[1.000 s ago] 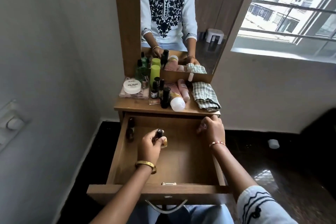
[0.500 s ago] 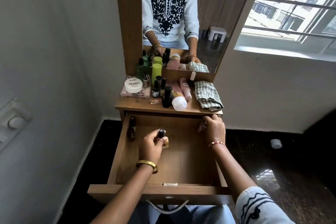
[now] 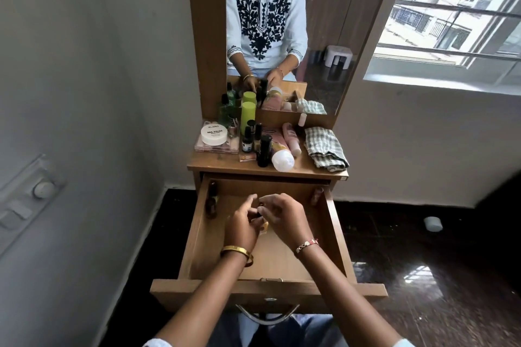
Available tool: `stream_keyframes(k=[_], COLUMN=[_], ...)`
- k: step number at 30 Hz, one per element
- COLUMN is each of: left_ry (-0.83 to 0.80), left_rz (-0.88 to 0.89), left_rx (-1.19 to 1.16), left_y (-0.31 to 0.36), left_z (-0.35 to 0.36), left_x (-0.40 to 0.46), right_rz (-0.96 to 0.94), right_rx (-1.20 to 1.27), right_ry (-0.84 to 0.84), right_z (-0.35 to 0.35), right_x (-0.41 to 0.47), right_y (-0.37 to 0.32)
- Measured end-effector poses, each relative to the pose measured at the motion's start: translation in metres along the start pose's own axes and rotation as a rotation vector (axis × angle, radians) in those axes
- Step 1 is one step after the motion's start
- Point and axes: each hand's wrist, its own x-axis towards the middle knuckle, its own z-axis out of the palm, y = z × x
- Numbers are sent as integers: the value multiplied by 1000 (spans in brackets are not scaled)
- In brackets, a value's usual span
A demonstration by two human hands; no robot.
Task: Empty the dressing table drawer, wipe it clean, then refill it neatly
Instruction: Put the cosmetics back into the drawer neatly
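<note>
The drawer [image 3: 335, 236] stands pulled out below the counter [image 3: 214, 167]; both hands meet above the middle of its wooden floor. The left hand [image 3: 239, 224] has its fingers curled round a small dark-capped bottle [image 3: 260, 214], whose yellowish base shows just below the knuckles; the right hand [image 3: 284, 215] comes in from the other side with fingers bent toward the bottle's cap, and whether it truly pinches the cap I cannot tell, since the fingertips hide it. A gold bangle [image 3: 236, 252] circles the left wrist; a thin bracelet [image 3: 307, 244] circles the right.

Inside the drawer two dark bottles [image 3: 212, 200] lie along the left wall; a small pinkish bottle [image 3: 317, 196] sits in the far right corner.

On the counter a white nail polish tub [image 3: 213, 134] rests on a clear pink case [image 3: 215, 148]; a lime-green bottle [image 3: 248, 117] stands behind several small black-capped bottles [image 3: 263, 151]; a white-capped tube [image 3: 282, 159] lies on its side; a folded checked cloth [image 3: 325, 148] lies at the right edge. The mirror [image 3: 282, 36] behind reflects the person.
</note>
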Motion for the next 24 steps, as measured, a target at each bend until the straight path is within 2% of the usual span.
stream_keyframes(k=[5,12,15,17,20,24], left_ry=[-26,-99,-104,-35,172,369], left_rz=[14,38,98,138,132,119], left_rx=[9,26,164,235,182,138], left_y=[0,3,-1,-7,-14,-24], left_z=[-1,-6,-16,-27,-47,-69], left_x=[-2,-4,-1,3,9,21], right_rz=[-58,-118,-84,-36,34,122], right_rx=[-158,-342,-344,-288,-164,-77], right_ry=[-35,-178,-163,-107,-29,-36], right_z=[-2,-11,-12,-10,0,27], right_x=[2,7,12,18,32,55], right_y=[-4,-8,-12,-16,-22,-34])
